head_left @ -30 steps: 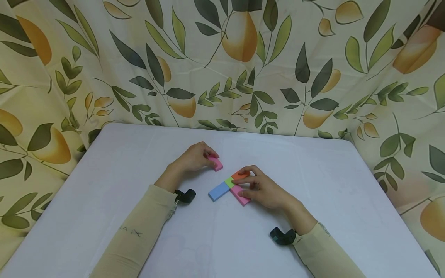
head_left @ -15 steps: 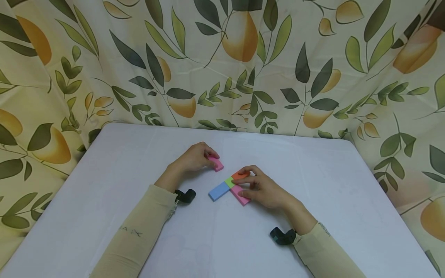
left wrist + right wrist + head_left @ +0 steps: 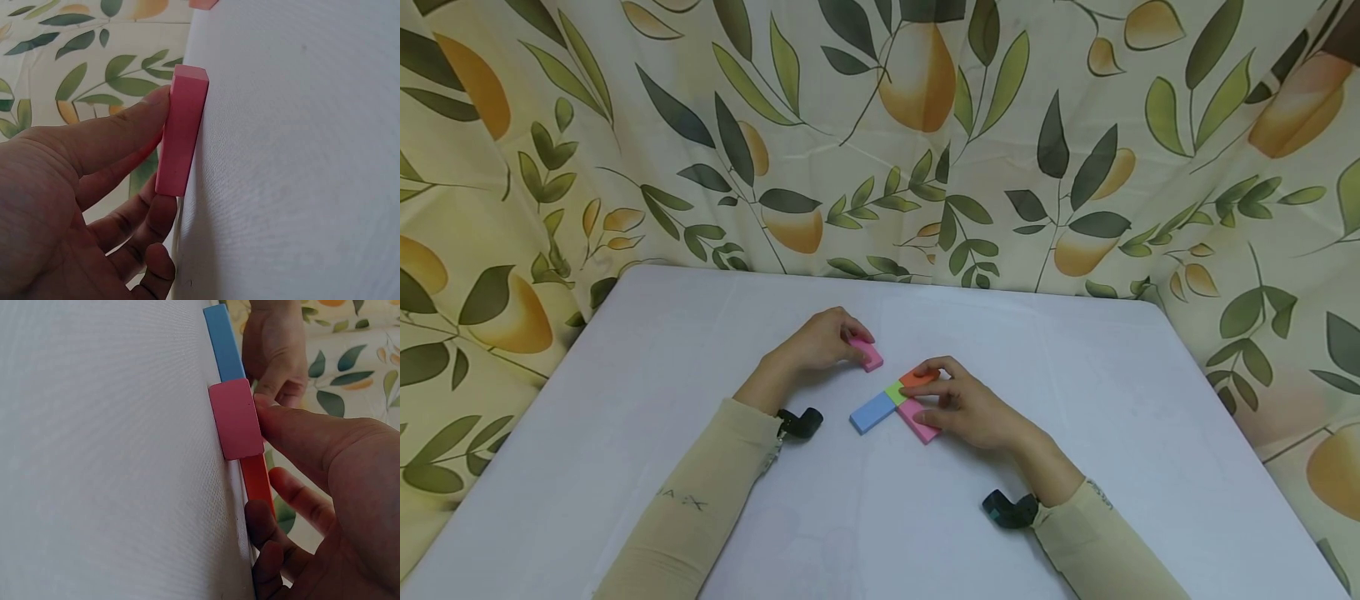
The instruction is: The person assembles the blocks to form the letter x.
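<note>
**Two hands, five flat blocks on a white table**

Writing: only legible print is on the left sleeve, pale letters reading approx. "A X"; any letters before them are too faint to read. A small mark on the right sleeve is too small to make out. No brands or labels showing on the blocks.

Count: 5 blocks total – 2 pink, 1 blue, 1 green, 1 orange. Also 2 black wrist cameras, one per arm, and 1 leaf-and-fruit curtain hanging behind the table.

Left hand is pinching the loose pink block, thumb on one long face and curled fingers on the other side; the block is lying on the table, apart from the cluster, up and to the left of it. Left wrist view is showing the same grip close up: thumb pressing flat against the block.

Right hand is resting on the cluster w/ fingers bent: fingertips are touching the orange block and the thumb is pressing the second pink block. The green block is sitting at the centre, touching the orange, pink and blue block, which is sticking out to the left, untouched by either hand.
</note>
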A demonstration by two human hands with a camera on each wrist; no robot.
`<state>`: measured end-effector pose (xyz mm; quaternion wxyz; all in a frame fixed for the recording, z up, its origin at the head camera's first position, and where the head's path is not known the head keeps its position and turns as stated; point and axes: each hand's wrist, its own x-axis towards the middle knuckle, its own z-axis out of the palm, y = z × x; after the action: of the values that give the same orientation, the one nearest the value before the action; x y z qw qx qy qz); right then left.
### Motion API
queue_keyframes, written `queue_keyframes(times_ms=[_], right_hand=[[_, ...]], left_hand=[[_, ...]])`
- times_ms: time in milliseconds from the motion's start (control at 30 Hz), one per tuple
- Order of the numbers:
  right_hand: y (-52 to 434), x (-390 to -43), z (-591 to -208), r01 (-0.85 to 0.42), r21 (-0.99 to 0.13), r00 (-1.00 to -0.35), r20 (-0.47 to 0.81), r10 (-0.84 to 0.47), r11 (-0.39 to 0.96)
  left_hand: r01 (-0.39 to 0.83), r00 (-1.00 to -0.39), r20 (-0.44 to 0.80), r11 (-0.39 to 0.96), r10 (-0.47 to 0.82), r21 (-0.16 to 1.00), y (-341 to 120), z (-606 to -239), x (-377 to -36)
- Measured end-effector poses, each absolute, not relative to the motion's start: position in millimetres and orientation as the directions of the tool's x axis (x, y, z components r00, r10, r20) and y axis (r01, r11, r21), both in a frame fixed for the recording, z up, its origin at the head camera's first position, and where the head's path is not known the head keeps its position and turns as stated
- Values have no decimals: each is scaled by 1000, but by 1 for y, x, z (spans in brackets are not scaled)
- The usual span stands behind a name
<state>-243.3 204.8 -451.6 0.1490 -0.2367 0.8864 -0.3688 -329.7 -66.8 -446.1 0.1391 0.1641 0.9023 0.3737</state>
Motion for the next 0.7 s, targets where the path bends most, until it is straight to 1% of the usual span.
queue_keyframes(times_ms=[500, 700], right_hand=[[206, -245, -453, -324, -734, -835, -74, -545, 597], [206, -246, -453, -323, -732, -837, -76, -542, 600]], left_hand=[[190, -903, -130, 651, 410, 735, -67, -446, -329], [218, -895, -107, 635, 432, 741, -70, -450, -331]])
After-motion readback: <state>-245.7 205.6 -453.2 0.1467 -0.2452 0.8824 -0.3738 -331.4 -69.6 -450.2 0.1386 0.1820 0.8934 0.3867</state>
